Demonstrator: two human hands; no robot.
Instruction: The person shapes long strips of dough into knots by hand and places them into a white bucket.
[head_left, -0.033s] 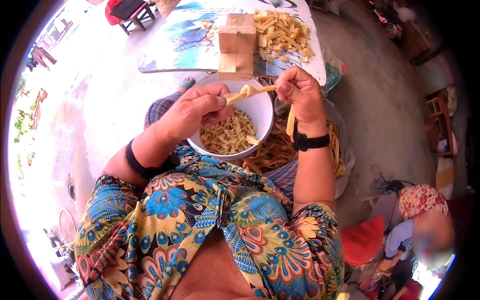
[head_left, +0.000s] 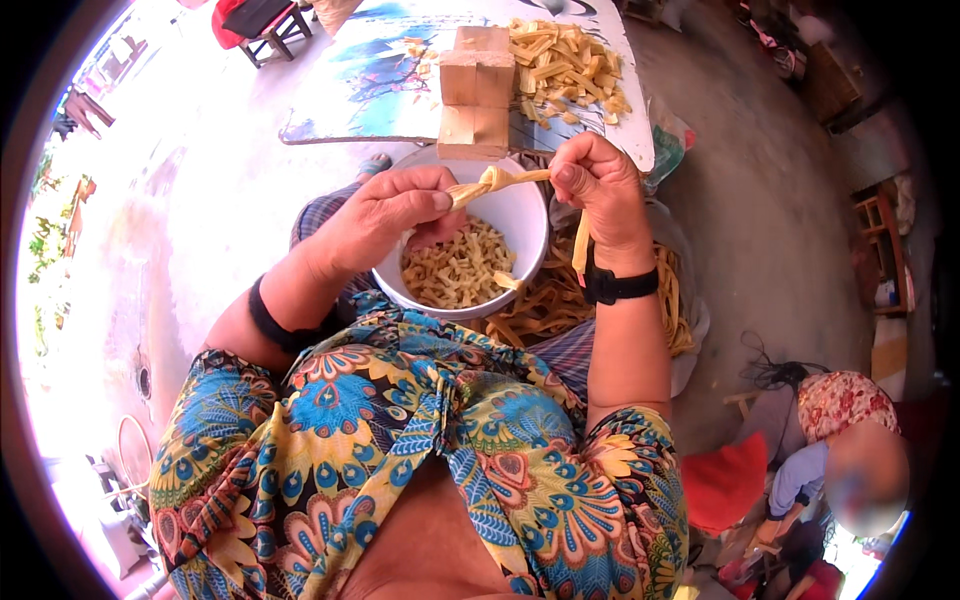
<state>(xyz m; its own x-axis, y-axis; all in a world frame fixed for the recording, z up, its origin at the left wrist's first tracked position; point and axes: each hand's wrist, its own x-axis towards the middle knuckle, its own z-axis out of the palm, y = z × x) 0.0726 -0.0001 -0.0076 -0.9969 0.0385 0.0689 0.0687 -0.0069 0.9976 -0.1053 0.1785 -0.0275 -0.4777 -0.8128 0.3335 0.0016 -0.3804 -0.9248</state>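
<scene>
Head view. In the upper middle of the frame, a yellow strip (head_left: 497, 178), twisted into a knot, spans the gap between the two hands. The fingers of the left hand (head_left: 395, 212) are clamped on its left end; the thumb and forefinger of the right hand (head_left: 603, 190) pinch the right part, a loose tail hanging beneath the palm beside a black wristband (head_left: 625, 287). Below lies a white bowl (head_left: 522, 225), its curved rim visible between the forearms, with short pieces (head_left: 450, 270) inside and inner wall exposed at right. Long strips (head_left: 545, 308) lie against its lower right. Beyond, a wooden block (head_left: 476, 82) reaches the front edge of the tabletop (head_left: 365, 62); a pile of cut pieces (head_left: 570, 68) flanks it on the right. Grey floor (head_left: 765, 240) extends beyond the right forearm.
</scene>
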